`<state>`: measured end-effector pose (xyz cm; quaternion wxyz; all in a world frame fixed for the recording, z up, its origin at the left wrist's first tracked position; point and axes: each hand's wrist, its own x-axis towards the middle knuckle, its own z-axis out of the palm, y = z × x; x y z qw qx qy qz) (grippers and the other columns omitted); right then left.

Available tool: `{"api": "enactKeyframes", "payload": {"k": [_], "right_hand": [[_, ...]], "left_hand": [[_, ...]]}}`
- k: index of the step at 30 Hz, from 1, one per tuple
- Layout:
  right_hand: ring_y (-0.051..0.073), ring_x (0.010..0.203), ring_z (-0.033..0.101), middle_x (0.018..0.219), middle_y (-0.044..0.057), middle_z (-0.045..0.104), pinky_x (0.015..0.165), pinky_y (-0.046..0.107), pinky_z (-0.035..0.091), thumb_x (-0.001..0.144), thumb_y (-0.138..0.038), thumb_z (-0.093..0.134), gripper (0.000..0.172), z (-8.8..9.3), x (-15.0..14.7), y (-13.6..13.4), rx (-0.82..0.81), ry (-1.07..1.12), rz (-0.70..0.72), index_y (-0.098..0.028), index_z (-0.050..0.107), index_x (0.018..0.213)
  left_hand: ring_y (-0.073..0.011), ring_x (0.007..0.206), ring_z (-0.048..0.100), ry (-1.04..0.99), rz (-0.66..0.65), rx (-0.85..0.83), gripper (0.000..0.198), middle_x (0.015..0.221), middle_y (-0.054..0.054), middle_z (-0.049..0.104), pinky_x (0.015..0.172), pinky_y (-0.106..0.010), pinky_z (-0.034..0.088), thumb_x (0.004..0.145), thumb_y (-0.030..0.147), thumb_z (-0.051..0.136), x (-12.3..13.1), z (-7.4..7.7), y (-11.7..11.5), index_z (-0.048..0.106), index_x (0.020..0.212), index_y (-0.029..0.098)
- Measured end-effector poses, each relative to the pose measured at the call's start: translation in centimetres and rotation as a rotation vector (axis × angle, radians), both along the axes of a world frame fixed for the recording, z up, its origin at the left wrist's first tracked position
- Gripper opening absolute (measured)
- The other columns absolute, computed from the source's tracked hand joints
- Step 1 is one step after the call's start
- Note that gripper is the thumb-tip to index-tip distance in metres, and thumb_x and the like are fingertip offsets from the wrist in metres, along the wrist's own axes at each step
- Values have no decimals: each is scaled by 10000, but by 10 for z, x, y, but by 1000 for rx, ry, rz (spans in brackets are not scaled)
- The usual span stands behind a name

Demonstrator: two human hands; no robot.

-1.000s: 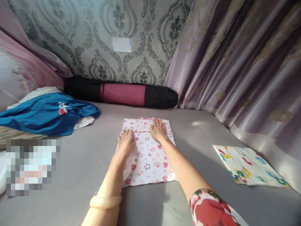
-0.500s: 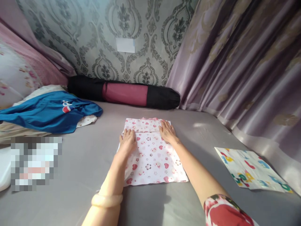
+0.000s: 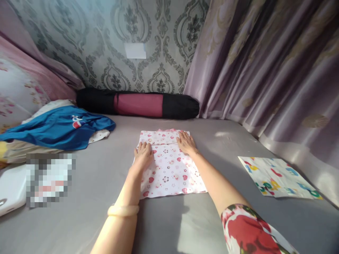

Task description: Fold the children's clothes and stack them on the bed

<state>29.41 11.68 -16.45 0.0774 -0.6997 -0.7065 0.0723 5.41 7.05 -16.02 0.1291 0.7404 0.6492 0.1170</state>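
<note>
A white garment [image 3: 169, 173] printed with red hearts and small flowers lies folded on the grey sheet. A strip is folded across its far end, and a bit of pink frilled edge peeks out beyond that. My left hand [image 3: 143, 155] rests flat on the garment's left edge, close to the fold line. On the far right corner, my right hand [image 3: 186, 143] lies with its fingers stretched over the folded strip. Both palms press down and neither grips the cloth. The underside of the garment is hidden.
At the right lies a folded cream cloth [image 3: 280, 178] with colourful figures. Left of me are a blue garment [image 3: 58, 127] on other clothes, a white object [image 3: 13, 187] and a blurred-out item [image 3: 50, 181]. A long black-and-maroon bag [image 3: 139, 105] lies along the wall.
The camera view has shifted a little, so the surroundings sit differently in the picture. Both hands stay flat at the same places on the garment, and its folds look the same.
</note>
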Motion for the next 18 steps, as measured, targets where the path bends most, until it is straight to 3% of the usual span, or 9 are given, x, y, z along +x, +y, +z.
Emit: {"api": "enactKeyframes", "payload": {"k": [5, 11, 18], "right_hand": [[248, 1482, 97, 1622, 95, 100, 1178, 470, 110, 1000, -462, 208, 635, 5, 2, -23, -14, 22, 49, -139, 195, 1547], [297, 1475, 110, 1623, 122, 78, 1165, 464, 145, 993, -399, 281, 592, 2, 6, -77, 43, 22, 58, -146, 263, 1528], [307, 1369, 357, 1567, 157, 255, 1119, 419, 270, 996, -336, 315, 500, 1, 22, -141, 101, 3, 115, -152, 401, 1454]], "left_hand": [[-343, 1441, 207, -3, -7, 9, 383, 1489, -148, 394, 1125, -573, 217, 946, 344, 348, -1, 1, -3, 501, 1246, 162], [-317, 1449, 198, 2, -16, 61, 432, 1521, -144, 363, 1145, -553, 189, 958, 381, 325, -2, -6, -8, 477, 1310, 183], [-341, 1417, 281, 72, 28, 218, 444, 1501, -243, 341, 1115, -480, 274, 960, 343, 341, -1, -11, -16, 485, 1302, 99]]}}
